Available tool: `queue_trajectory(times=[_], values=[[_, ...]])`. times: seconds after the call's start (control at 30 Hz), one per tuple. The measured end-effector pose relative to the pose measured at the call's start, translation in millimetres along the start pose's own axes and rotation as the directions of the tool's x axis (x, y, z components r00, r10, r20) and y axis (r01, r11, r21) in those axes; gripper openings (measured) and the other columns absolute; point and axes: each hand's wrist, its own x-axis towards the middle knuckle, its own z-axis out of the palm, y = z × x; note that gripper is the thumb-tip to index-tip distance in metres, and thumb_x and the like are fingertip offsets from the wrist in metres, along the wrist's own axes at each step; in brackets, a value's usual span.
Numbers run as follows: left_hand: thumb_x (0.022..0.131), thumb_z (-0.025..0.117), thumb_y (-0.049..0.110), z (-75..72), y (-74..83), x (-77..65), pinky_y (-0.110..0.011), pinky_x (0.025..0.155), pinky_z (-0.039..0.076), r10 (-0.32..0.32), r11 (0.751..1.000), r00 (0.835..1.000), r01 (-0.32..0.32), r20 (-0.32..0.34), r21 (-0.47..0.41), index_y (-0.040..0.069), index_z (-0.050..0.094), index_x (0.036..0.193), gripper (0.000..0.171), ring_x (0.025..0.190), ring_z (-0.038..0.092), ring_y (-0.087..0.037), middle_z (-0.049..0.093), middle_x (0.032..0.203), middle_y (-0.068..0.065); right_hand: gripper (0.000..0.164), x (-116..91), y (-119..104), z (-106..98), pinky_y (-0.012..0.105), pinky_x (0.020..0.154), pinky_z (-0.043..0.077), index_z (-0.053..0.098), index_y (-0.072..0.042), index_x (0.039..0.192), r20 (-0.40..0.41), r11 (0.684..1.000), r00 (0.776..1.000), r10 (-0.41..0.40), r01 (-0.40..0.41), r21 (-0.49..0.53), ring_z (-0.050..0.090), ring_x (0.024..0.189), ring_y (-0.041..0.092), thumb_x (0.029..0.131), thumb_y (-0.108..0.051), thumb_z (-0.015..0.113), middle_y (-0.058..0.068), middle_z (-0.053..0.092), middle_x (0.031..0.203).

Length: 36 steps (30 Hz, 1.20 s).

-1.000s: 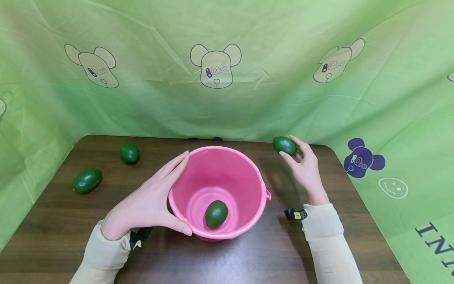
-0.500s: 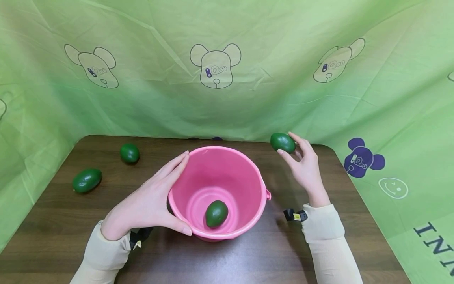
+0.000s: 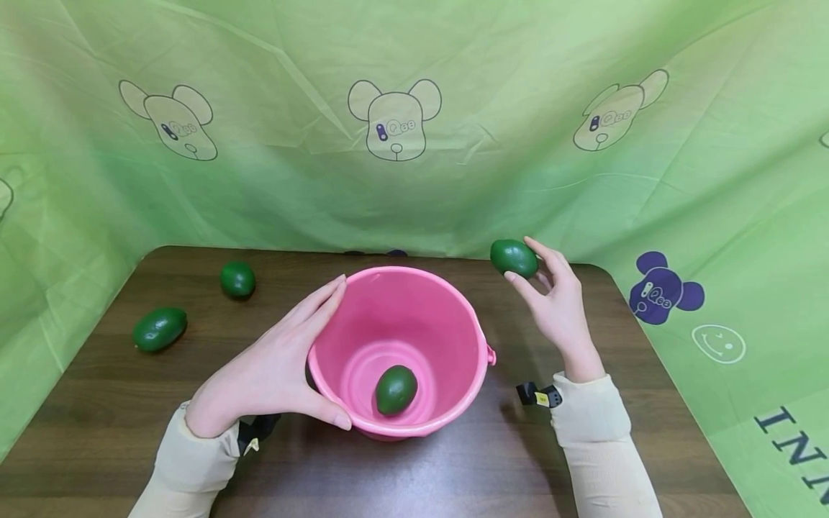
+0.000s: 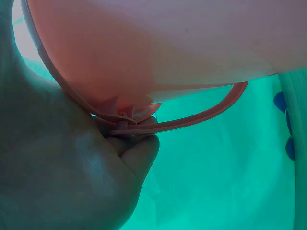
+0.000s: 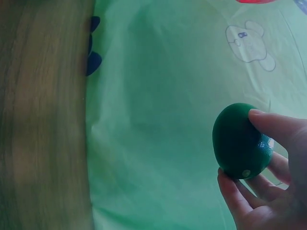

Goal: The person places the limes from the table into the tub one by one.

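Close against the left hand (image 4: 76,158), the left wrist view shows the outer wall of the pink bucket (image 4: 192,43), and its handle (image 4: 201,117) passes near the bent fingers. This hold seems suitable for steadying; I would avoid pushing on the handle, because the bucket could shift. As the right wrist view shows, the right hand (image 5: 283,191) grips the held fruit (image 5: 240,141), green and glossy, between thumb and fingers; such smooth skin may slip, so a firm but gentle pinch looks best. From the head view, the bucket stands upright on the brown table (image 3: 453,475) between both hands, with the inside fruit (image 3: 396,389) lying on its bottom. The left hand is spread wide around its side, while the right hand is apart from the rim. The far fruit (image 3: 237,279) lies beyond the left hand, the near fruit (image 3: 160,329) more to its left. Compared with one second ago, the held fruit is slightly higher or farther from the person, I cannot tell which, and slightly nearer the left hand's side; the left hand and bucket look unchanged.
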Motion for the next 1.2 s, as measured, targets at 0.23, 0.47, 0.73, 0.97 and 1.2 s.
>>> queue_trajectory(times=[0.23,0.47,0.73,0.97,1.2], values=[[0.054,0.084,0.079,0.0,-1.2,0.0,-0.049,0.111,0.036,0.007,1.0,1.0,-0.008,0.002,0.01,0.022,0.006,0.165,0.147,0.15,0.017,-0.018,0.006,0.168,0.011,0.058,0.1,-5.0,0.9,0.026,0.102,0.046,0.053,0.0,0.146,0.007,1.0,1.0,-0.013,0.012,0.016,0.058,0.115,0.029,0.092,0.004,0.073,0.022,0.052,0.136],[0.054,0.084,0.08,0.2,-1.5,-0.1,-0.049,0.111,0.036,0.006,1.0,1.0,-0.006,0.001,0.018,0.023,0.006,0.165,0.147,0.15,0.018,-0.019,0.006,0.168,0.011,0.059,-0.2,-8.3,0.8,0.023,0.101,0.046,0.054,-0.002,0.146,0.01,0.999,0.999,-0.035,0.035,0.04,0.058,0.113,0.013,0.091,0.004,0.074,0.02,0.053,0.135],[0.054,0.085,0.078,0.1,-1.0,0.5,-0.049,0.112,0.036,0.015,1.0,1.0,-0.015,0.0,0.007,0.022,0.006,0.165,0.148,0.15,0.017,-0.018,0.006,0.168,0.011,0.065,4.3,15.4,1.9,0.023,0.101,0.045,0.056,-0.014,0.147,0.007,0.997,0.998,-0.055,0.055,0.05,0.058,0.114,0.01,0.089,0.003,0.077,0.008,0.055,0.135],[0.054,0.085,0.079,0.3,-0.9,-0.4,-0.05,0.111,0.036,0.009,1.0,1.0,-0.009,-0.001,0.016,0.023,0.006,0.165,0.147,0.15,0.018,-0.02,0.006,0.168,0.011,0.065,2.9,11.2,1.5,0.024,0.101,0.046,0.057,-0.019,0.147,0.006,0.995,0.997,-0.079,0.078,0.068,0.059,0.115,0.012,0.088,0.002,0.078,0.005,0.055,0.135],[0.054,0.084,0.079,1.0,-1.0,-0.4,-0.049,0.111,0.036,0.005,1.0,1.0,-0.005,-0.003,0.01,0.023,0.007,0.165,0.147,0.15,0.017,-0.019,0.006,0.168,0.012,0.063,-2.4,-18.5,1.0,0.022,0.1,0.046,0.056,-0.003,0.145,0.001,0.992,0.994,-0.11,0.11,0.069,0.058,0.113,0.009,0.087,0.011,0.075,0.017,0.054,0.135]])
